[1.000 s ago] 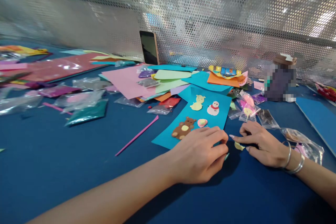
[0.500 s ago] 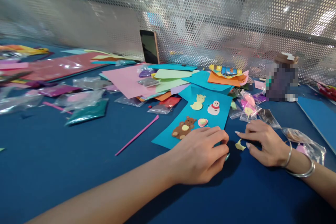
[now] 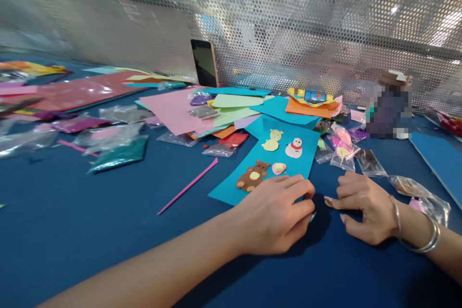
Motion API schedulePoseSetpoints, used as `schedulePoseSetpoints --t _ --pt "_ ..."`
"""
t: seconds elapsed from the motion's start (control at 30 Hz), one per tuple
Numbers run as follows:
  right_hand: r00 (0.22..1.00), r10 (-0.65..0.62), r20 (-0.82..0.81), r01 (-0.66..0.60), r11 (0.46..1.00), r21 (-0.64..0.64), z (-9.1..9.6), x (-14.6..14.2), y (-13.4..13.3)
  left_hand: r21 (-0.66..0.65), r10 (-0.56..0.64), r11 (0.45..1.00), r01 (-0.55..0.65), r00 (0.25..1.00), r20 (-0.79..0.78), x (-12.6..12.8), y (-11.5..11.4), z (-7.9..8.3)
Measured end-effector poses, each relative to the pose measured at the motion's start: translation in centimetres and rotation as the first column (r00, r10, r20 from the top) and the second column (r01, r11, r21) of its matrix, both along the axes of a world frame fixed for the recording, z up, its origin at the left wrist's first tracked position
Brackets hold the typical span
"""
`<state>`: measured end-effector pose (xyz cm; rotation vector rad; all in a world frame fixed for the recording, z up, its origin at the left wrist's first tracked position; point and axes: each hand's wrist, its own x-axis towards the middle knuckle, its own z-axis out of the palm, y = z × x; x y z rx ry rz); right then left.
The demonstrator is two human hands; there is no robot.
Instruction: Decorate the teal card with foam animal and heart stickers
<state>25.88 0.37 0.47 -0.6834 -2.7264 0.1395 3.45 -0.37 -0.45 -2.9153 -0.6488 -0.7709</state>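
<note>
A teal card [image 3: 296,167] lies on the blue table [image 3: 108,231]. Stuck on it are a brown bear [image 3: 252,177], a yellow duck [image 3: 272,141], a snowman [image 3: 295,148] and a small pink and yellow shape [image 3: 278,168]. My left hand [image 3: 274,216] rests on the card's near corner, its curled fingers pressed together on the edge. Just right of it, my right hand [image 3: 363,207] is closed, with its fingertips pinched on a small yellow cut-out [image 3: 328,202] that is mostly hidden. Bangles circle my right wrist.
Behind the card lies a pile of coloured paper sheets [image 3: 224,110], and a phone [image 3: 204,63] leans on the perforated metal wall. Small plastic bags [image 3: 342,151] lie to the right, with more by my right wrist [image 3: 418,192]. A pink strip [image 3: 187,186] and a green glitter bag [image 3: 121,154] lie on the left.
My right hand has curled its fingers over the yellow cut-out, which lay open on the table half a second ago. My left hand has stayed on the card.
</note>
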Motion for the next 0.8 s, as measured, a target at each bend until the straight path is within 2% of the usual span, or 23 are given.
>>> schedulePoseSetpoints --t 0.23,0.4,0.57,0.8 --pt "0.996 -0.007 -0.093 0.021 0.988 0.15 -0.45 -0.14 -0.25 0.005 -0.006 1.0 0.006 1.0 0.009 0.08 0.0 0.13" --pt "0.999 0.011 0.047 -0.014 0.997 0.074 -0.18 -0.35 -0.5 0.011 0.0 1.0 0.0 1.0 0.016 0.12 -0.06 0.21" --pt "0.999 0.03 0.031 -0.034 0.99 0.139 0.05 -0.23 -0.41 0.011 0.0 1.0 0.0 1.0 0.003 0.09 0.01 0.07" --pt "0.99 -0.102 0.094 0.091 0.989 0.118 0.48 -0.26 -0.9 0.015 0.009 1.0 -0.008 1.0 -0.015 0.17 -0.03 0.03"
